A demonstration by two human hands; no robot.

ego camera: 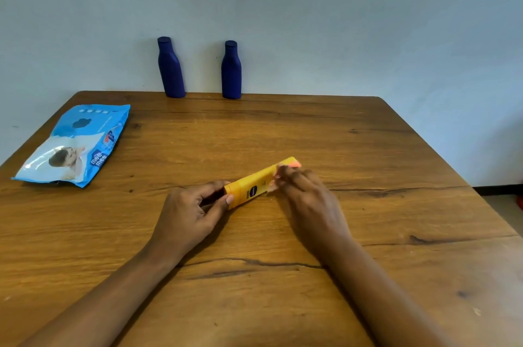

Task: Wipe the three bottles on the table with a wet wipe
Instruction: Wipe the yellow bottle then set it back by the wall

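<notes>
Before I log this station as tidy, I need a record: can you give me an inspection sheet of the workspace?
Surface: wooden table, dark cracks in the grain, a few pale specks near the right edge.
Job's things: yellow bottle lying on its side, held at both ends; two blue bottles upright at the far edge by the wall; wet wipe only partly visible under the right hand.
Clutter: blue wipes pack lying flat, far left.
Grippers: left hand fingers grip the bottle's base; right hand wraps its upper part.
Cables: nothing seen.
Surroundings: plain wall; floor strip at right.
</notes>
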